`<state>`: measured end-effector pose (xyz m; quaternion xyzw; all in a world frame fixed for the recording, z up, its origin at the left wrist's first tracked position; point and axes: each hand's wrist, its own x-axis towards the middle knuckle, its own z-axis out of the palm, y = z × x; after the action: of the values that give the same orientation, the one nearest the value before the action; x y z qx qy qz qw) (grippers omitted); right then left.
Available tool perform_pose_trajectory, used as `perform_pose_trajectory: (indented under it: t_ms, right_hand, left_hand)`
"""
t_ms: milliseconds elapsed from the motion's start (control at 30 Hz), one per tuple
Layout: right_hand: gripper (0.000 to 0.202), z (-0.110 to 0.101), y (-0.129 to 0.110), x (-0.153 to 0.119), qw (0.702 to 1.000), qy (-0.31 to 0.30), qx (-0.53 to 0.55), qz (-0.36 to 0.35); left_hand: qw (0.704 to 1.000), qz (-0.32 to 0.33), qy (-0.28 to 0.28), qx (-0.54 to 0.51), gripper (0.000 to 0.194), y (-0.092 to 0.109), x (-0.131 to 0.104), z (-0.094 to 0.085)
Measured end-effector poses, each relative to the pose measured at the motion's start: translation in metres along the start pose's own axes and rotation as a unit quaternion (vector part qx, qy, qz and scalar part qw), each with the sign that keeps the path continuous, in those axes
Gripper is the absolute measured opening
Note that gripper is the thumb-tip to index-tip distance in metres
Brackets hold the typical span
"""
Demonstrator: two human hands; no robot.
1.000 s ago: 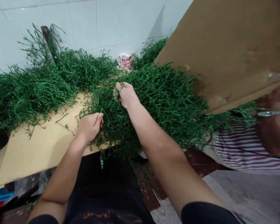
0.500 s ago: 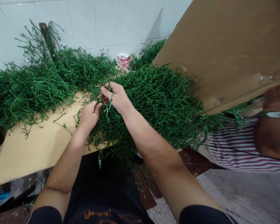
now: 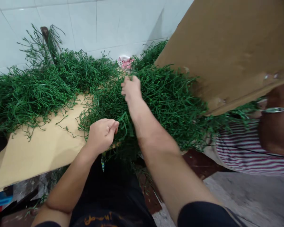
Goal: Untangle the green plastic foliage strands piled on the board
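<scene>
A thick heap of thin green stems with small branched tips, like artificial plant stems (image 3: 170,101), lies in front of me. My left hand (image 3: 101,134) is closed at the heap's near left edge, thumb pressed against the fingers. A lighter green stem (image 3: 125,121) shows at its fingertips and seems to be in its grip. Farther forward, my right hand (image 3: 132,88) is over the heap with its fingers apart and loosely bent. Nothing shows in it, though its fingertips are blurred and partly turned away.
Tan board (image 3: 47,145) lies under the stems. A second green heap (image 3: 44,85) is at left, around a brown upright stick (image 3: 46,34). A pink and white bundle (image 3: 126,62) sits by the tiled wall (image 3: 85,25). At right, a large brown board (image 3: 227,53) leans beside another person's striped clothing (image 3: 246,154).
My hands were together, handling green stems. They have since separated: the left came back toward me and to the right, while the right moved forward and right, over the heap.
</scene>
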<state>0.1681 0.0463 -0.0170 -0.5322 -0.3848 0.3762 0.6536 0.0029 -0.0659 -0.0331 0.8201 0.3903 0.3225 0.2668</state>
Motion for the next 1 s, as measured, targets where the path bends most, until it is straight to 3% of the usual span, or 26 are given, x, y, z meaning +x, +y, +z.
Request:
perform_pose_trajectory:
  t_ms: [67, 100, 200, 300, 433, 600, 667, 767, 867, 933, 1000]
  right_hand:
    - [0.023, -0.013, -0.012, -0.003, 0.997, 0.053, 0.022, 0.052]
    - [0.022, -0.017, -0.017, -0.008, 0.996, 0.047, 0.029, 0.065]
    - [0.022, -0.020, -0.028, -0.027, 0.996, -0.043, 0.044, 0.068]
    - [0.023, -0.019, -0.030, -0.039, 0.992, -0.088, 0.057, 0.074]
    - [0.022, -0.021, -0.026, -0.044, 0.985, -0.133, 0.075, 0.079]
    - [0.017, -0.024, -0.024, -0.050, 0.979, -0.168, 0.069, 0.088]
    - [0.018, -0.024, -0.026, -0.052, 0.977, -0.180, 0.080, 0.088]
    - [0.029, -0.024, -0.032, -0.053, 0.973, -0.183, 0.096, 0.099]
    - [0.046, -0.025, -0.038, -0.053, 0.967, -0.193, 0.114, 0.118]
    - [0.054, -0.026, -0.039, -0.054, 0.961, -0.211, 0.127, 0.125]
    - [0.058, -0.028, -0.040, -0.055, 0.955, -0.230, 0.136, 0.130]
  left_hand:
    - [0.999, -0.030, -0.005, -0.023, 0.040, -0.004, 0.001, -0.003]
    - [0.999, -0.048, 0.000, -0.018, 0.036, -0.008, 0.004, -0.004]
    - [0.996, -0.073, 0.005, 0.049, 0.023, -0.021, 0.020, -0.004]
    - [0.995, -0.070, 0.024, 0.071, 0.028, -0.029, 0.031, -0.003]
    - [0.992, -0.103, 0.053, -0.056, 0.021, -0.035, 0.035, -0.005]
    - [0.964, -0.127, 0.060, -0.226, 0.016, -0.036, 0.040, -0.009]
    - [0.940, -0.167, 0.064, -0.289, 0.011, -0.033, 0.042, -0.010]
    - [0.880, -0.244, 0.056, -0.404, 0.019, -0.026, 0.040, -0.012]
    - [0.853, -0.250, 0.038, -0.457, 0.028, -0.018, 0.037, -0.016]
    - [0.876, -0.223, -0.021, -0.426, 0.030, -0.015, 0.035, -0.018]
    - [0.913, -0.193, -0.119, -0.338, 0.032, -0.015, 0.033, -0.021]
